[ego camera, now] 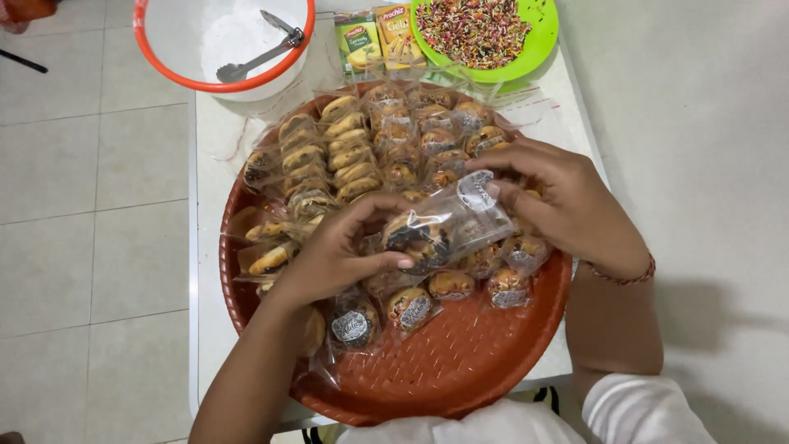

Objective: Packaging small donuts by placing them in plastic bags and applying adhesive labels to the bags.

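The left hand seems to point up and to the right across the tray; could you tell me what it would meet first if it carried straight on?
Most likely the clear packet that the left hand already pinches, then the right hand gripping its other end; depth is unclear.

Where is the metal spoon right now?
In the head view, the metal spoon lies at the upper left inside the white bowl with an orange rim, left of the two small boxes.
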